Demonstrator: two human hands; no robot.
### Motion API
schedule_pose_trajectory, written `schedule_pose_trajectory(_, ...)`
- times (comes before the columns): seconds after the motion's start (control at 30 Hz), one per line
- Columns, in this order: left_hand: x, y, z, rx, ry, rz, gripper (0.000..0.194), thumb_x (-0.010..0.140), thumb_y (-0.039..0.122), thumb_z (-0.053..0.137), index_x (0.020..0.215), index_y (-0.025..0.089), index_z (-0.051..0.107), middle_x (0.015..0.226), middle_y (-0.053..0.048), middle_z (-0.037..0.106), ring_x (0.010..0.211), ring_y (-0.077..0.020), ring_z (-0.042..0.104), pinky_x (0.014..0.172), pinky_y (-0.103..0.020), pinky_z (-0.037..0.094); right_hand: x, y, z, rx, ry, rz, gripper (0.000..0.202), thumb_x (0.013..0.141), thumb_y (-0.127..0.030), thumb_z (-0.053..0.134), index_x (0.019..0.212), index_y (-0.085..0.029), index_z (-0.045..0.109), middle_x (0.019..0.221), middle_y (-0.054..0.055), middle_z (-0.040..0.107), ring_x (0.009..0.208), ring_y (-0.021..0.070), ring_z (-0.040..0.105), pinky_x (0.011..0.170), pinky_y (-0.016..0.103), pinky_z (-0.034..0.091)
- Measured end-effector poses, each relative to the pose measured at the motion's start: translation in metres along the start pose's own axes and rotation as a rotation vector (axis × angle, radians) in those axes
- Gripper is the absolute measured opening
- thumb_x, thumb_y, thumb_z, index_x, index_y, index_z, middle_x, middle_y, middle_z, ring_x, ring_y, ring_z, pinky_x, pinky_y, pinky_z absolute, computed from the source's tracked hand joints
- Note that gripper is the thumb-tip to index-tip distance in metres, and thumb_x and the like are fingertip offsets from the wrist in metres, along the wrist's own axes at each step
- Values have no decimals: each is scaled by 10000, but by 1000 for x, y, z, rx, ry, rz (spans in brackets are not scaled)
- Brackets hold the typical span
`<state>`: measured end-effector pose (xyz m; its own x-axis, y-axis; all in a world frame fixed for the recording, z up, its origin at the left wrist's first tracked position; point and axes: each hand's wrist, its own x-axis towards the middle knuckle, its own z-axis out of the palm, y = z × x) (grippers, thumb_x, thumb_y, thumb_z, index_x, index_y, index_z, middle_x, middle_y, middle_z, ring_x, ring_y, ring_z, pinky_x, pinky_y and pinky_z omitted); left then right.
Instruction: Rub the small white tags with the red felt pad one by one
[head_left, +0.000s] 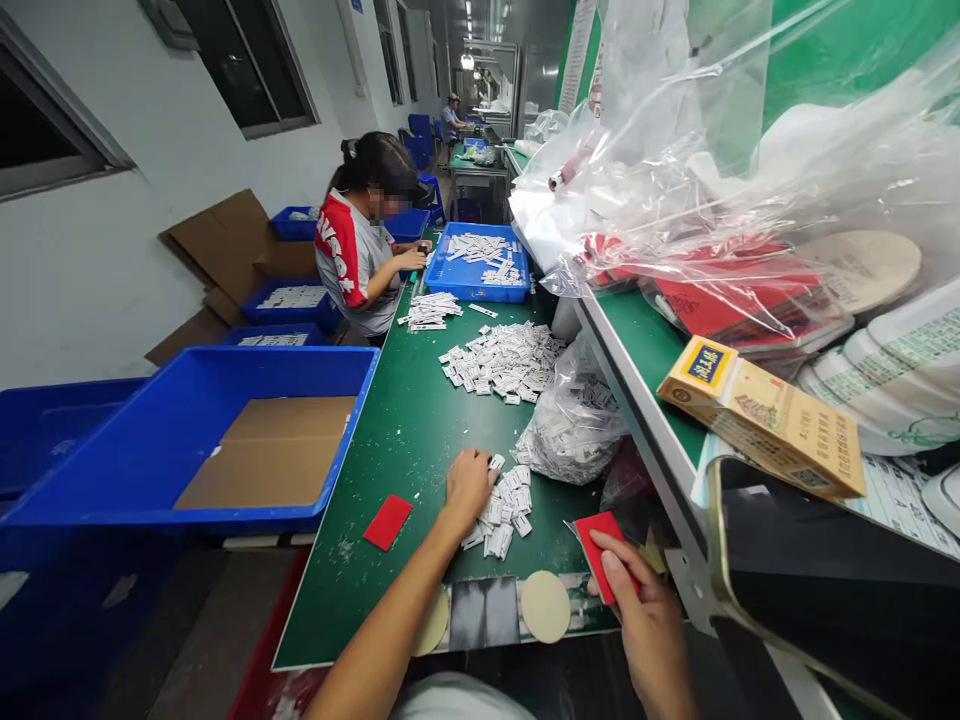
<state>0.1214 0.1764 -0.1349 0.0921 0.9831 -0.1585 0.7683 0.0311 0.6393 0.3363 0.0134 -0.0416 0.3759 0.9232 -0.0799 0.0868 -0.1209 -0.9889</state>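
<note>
My left hand (470, 487) rests at the upper left edge of a small pile of white plastic pieces (501, 512) on the green table (337, 590); its fingers bend over one piece, and its fingertips are partly hidden. In my right hand (634, 580), a flat red packet (598, 540) is pinched between thumb and fingers, above the table's right side. A second red packet (388, 522) lies flat left of my left forearm. Along the near edge are a round cream disc (545, 607) and a dark grey patch (484, 612).
A larger pile of white pieces (502, 360) and a filled clear bag (574, 430) lie farther up. A blue tray (478, 262) stands beyond, beside a seated person (367, 240). A big blue bin (225, 365) is left; a shelf (645, 370) with a carton (765, 415) borders the right.
</note>
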Motion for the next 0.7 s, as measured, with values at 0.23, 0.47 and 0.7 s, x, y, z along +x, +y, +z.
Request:
schedule_pose_trajectory(0.23, 14, -2, 3, -84, 24, 102, 364, 958, 368, 650, 1271, 185, 617, 1297, -105, 640, 1099, -252, 660, 919, -479, 574, -24, -16, 38, 59, -22, 137, 434, 798, -572, 775, 1002, -194, 843, 908, 112, 807, 665, 218, 710, 637, 294, 603)
schedule_pose_trajectory(0.47, -67, -12, -67, -322, 247, 223, 265, 940, 343, 676, 1141, 175, 636, 949, -30, 730, 841, -179, 703, 782, -359, 596, -45, -38, 70, 352, 18, 252, 414, 749, -535, 849, 1017, -221, 823, 876, 62, 788, 543, 118, 623, 533, 216, 533)
schedule_pose_trajectory(0.7, -191, -2, -124, -530, 621, 511, 456, 849, 134, 751, 1243, 302, 595, 917, 23, 816, 825, -174, 787, 828, -292, 621, -63, -78, 120, 244, -230, 37, 379, 790, -514, 819, 1055, -245, 848, 920, 96, 830, 767, 222, 749, 681, 291, 610)
